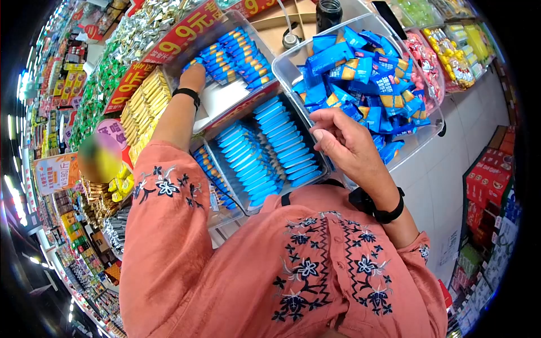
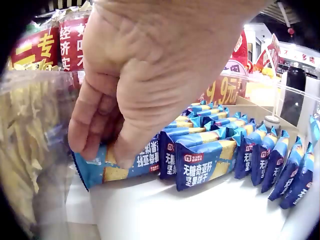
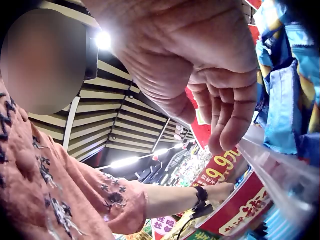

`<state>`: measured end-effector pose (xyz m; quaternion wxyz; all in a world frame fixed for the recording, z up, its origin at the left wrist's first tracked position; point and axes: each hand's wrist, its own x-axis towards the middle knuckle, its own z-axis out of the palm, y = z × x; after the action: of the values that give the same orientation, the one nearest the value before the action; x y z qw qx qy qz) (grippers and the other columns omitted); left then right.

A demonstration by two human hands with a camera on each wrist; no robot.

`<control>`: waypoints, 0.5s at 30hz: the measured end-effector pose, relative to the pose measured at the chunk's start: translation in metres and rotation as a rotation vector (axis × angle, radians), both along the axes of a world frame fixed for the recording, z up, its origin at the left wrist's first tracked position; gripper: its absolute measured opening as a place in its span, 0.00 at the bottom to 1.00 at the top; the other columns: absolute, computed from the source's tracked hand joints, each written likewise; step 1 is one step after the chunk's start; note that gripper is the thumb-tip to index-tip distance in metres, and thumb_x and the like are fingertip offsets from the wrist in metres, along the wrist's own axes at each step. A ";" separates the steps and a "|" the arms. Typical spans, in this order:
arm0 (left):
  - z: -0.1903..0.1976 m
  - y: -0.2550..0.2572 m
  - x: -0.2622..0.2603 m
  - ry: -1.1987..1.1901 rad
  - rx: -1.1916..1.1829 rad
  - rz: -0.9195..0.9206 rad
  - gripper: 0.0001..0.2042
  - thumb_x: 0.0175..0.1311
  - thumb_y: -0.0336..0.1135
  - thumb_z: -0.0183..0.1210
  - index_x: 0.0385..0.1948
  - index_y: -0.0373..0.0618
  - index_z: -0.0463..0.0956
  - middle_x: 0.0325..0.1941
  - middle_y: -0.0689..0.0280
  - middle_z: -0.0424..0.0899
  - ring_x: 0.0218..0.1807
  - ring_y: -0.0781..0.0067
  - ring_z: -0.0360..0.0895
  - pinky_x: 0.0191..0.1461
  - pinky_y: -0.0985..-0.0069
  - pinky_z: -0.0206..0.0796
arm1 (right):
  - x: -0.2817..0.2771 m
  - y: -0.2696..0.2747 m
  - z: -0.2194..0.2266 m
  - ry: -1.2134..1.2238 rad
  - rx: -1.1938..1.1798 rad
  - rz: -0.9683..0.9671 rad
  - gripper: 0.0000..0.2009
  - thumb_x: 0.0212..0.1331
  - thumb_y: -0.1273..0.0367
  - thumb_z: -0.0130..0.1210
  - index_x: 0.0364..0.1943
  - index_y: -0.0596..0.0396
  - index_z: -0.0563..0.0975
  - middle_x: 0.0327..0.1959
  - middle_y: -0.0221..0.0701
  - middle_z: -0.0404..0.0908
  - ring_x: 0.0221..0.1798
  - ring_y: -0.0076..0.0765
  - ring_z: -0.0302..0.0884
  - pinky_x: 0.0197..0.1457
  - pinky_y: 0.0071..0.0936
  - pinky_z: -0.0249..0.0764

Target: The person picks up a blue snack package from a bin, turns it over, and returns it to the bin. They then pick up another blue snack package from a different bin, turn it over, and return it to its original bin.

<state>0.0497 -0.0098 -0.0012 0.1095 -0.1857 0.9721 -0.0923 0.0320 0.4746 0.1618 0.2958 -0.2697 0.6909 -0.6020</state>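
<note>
My left hand (image 1: 194,79) reaches into the upper display bin, at the near end of its rows. In the left wrist view its thumb and fingers pinch a blue biscuit packet (image 2: 135,167) that stands at the end of a row. More blue packets (image 2: 207,162) stand upright beside it on the white bin floor. My right hand (image 1: 349,141) hovers at the near left rim of a clear plastic tub (image 1: 284,73), its fingers loosely bent and nothing between them. Loose blue biscuit packets (image 1: 366,73) are heaped in that tub.
Below the upper bin, another bin holds two stacks of light blue packets (image 1: 245,158). Yellow-wrapped snacks (image 1: 145,107) lie to the left, under red price signs (image 1: 186,34). A dark bottle (image 1: 328,14) stands behind the tub. Pink packets (image 1: 422,62) lie to its right.
</note>
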 end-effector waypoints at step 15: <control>0.039 0.001 -0.002 0.095 0.123 -0.001 0.15 0.54 0.38 0.66 0.36 0.36 0.77 0.41 0.44 0.83 0.48 0.42 0.81 0.50 0.54 0.72 | -0.004 0.021 0.013 0.150 0.004 -0.002 0.12 0.65 0.68 0.57 0.47 0.61 0.76 0.40 0.40 0.82 0.42 0.35 0.82 0.45 0.31 0.77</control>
<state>0.0477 -0.0093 0.0377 0.0741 -0.1824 0.9801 -0.0236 0.0280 0.4959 0.1743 0.2432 -0.3131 0.7126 -0.5788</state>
